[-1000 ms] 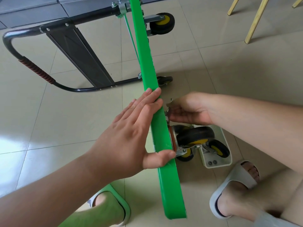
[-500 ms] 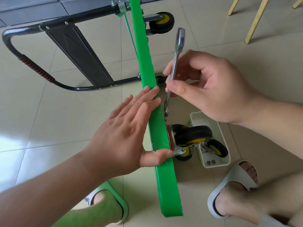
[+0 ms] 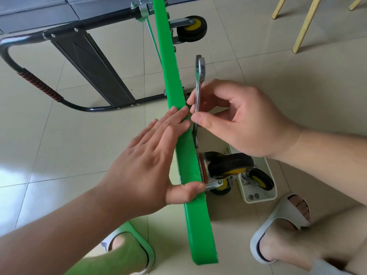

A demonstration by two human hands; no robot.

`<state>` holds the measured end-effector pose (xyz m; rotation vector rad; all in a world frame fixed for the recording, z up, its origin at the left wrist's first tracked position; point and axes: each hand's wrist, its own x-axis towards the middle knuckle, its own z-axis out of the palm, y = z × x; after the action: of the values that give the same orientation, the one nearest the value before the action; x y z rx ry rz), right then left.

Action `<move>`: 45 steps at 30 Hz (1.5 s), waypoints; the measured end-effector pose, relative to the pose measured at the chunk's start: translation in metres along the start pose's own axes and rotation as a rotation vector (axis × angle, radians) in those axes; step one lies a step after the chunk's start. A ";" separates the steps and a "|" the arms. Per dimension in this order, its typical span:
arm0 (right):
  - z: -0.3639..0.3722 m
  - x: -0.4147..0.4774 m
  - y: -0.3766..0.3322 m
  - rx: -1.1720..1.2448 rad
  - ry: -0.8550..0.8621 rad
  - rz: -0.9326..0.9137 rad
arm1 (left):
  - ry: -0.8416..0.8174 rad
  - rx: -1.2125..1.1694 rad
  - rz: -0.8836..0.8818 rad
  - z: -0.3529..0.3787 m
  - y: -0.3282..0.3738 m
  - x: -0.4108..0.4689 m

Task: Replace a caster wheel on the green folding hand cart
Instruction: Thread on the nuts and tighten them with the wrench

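The green hand cart [image 3: 172, 84] stands on its edge on the tiled floor, seen edge-on. My left hand [image 3: 151, 161] holds the green deck, fingers flat on its left face and thumb hooked over the edge. A black and yellow caster wheel [image 3: 228, 165] sticks out from the deck's right face just beside the thumb. My right hand [image 3: 238, 120] pinches a silver wrench [image 3: 199, 76] between thumb and fingers. The wrench stands upright close along the deck, its lower end hidden near the caster's mounting plate.
A white tray [image 3: 266, 195] on the floor holds a loose caster wheel [image 3: 258, 178] and small nuts. The cart's black folded handle [image 3: 39, 86] lies to the left, another mounted caster [image 3: 192, 28] at the top. My feet in slippers flank the deck. Wooden chair legs [image 3: 303, 26] stand top right.
My right hand came up from beside the caster with the wrench, then moved it down and closer against the deck. My left hand kept its hold on the deck.
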<state>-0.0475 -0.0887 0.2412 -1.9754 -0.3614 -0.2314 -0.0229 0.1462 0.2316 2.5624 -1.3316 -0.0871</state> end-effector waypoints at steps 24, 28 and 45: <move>0.026 0.028 0.043 0.593 0.045 1.073 | -0.013 0.084 -0.009 -0.002 0.005 -0.001; 0.028 0.028 0.047 0.636 0.051 1.191 | 0.004 0.097 -0.009 -0.003 0.005 -0.002; -0.016 -0.003 -0.008 0.046 0.042 0.112 | -0.007 0.115 -0.027 -0.003 0.008 -0.004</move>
<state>-0.0532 -0.1005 0.2536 -1.9353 -0.2266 -0.1905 -0.0309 0.1456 0.2367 2.6780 -1.3415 -0.0253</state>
